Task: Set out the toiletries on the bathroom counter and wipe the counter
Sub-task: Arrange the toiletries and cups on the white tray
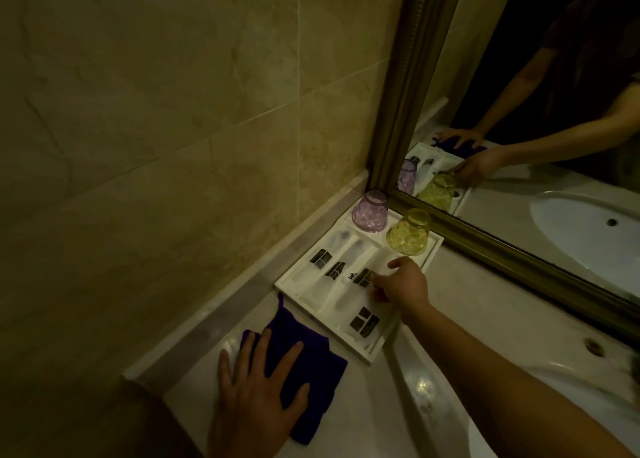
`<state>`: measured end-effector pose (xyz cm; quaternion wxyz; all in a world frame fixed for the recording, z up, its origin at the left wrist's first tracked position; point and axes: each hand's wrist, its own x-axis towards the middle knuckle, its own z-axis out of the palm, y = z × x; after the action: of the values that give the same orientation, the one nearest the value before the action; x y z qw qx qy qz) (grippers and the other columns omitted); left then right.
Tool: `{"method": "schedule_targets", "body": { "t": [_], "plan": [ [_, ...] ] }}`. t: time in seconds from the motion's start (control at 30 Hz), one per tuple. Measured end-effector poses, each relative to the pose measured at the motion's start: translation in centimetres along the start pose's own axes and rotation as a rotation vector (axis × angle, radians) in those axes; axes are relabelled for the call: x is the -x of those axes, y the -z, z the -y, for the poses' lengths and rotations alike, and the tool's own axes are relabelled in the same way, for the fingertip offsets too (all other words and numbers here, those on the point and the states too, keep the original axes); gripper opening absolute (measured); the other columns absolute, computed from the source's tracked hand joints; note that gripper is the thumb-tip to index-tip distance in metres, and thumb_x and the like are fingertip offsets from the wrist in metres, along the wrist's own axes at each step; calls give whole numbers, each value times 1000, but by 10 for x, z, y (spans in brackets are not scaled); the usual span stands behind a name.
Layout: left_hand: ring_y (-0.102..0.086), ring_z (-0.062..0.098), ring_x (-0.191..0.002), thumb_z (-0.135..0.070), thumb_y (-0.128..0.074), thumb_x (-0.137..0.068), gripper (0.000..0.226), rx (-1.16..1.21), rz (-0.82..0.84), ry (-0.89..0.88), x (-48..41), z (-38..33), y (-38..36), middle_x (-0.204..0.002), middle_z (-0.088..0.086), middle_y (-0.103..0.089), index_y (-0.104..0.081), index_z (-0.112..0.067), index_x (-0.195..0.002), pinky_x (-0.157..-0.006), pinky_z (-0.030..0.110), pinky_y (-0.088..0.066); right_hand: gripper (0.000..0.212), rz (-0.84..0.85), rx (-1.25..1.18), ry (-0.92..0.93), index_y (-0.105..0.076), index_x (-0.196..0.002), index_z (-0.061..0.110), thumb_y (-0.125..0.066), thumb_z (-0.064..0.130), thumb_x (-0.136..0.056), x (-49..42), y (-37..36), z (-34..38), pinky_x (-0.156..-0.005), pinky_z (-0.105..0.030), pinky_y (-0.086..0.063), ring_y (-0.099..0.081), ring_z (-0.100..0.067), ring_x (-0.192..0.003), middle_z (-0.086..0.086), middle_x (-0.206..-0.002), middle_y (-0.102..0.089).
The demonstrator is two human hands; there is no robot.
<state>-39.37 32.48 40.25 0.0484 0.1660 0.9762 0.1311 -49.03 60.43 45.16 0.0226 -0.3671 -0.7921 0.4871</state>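
Observation:
A white compartment tray (429, 255) sits in the counter's corner against the tiled wall and the mirror. It holds several white toiletry packets with dark labels (363, 320), a purple glass (370, 211) and a yellow glass (408, 232), both upside down. My right hand (401, 284) reaches over the tray, its fingertips pinching a white packet (360, 277) in the middle compartment. My left hand (259, 381) lies flat, fingers spread, on a dark blue cloth (311, 357) spread on the counter (485, 305) in front of the tray.
A gold-framed mirror (408, 86) rises behind the tray and reflects my arms. The white sink basin (519, 388) curves along the right, with a tap hole (594, 346) in its rim. Beige tiled wall (173, 111) stands on the left behind a raised ledge (242, 291).

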Motion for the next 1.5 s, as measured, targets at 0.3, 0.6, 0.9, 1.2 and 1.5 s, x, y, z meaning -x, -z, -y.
{"method": "schedule_targets", "body": {
  "t": [0.3,0.6,0.9,1.2,1.5],
  "plan": [
    [-47,35,-131,-66,-53,-72,65,17,9,-5,0,-1,2,-142,10,-53,-50,-48,-134,-104,66,-31,18,88,622,354,-79,-94,18,-62,20,-87,3,-8,-2,-70,-24,-48,-67,-19,-84,-4,-92,-74],
    [-47,34,-133,-68,-50,-73,65,-31,18,10,1,-2,4,-144,9,-52,-49,-49,-135,-105,66,-32,29,155,874,1010,-68,-120,21,-57,18,-94,4,-30,18,-86,-36,-50,-53,-23,-112,-1,-127,-61],
    [-48,34,-132,-66,-51,-72,64,-11,10,5,1,-3,6,-143,9,-53,-52,-48,-133,-105,65,-31,37,226,952,1163,-64,-128,22,-58,26,-92,6,-39,13,-90,-40,-50,-55,-29,-115,-8,-135,-58],
    [-51,36,-129,-67,-52,-70,64,-7,20,-11,0,-2,6,-141,10,-55,-55,-47,-131,-102,65,-31,36,431,856,1245,-66,-125,23,-53,39,-97,12,-32,-7,-113,-43,-36,-44,-32,-137,-14,-144,-52],
    [-50,37,-129,-68,-55,-69,66,7,12,-19,-1,0,1,-141,9,-54,-55,-47,-131,-99,67,-33,61,322,1034,807,-28,-152,29,-31,57,-99,-15,-28,-3,-121,-46,-15,-14,-27,-151,-6,-164,-17]
  ]
}}
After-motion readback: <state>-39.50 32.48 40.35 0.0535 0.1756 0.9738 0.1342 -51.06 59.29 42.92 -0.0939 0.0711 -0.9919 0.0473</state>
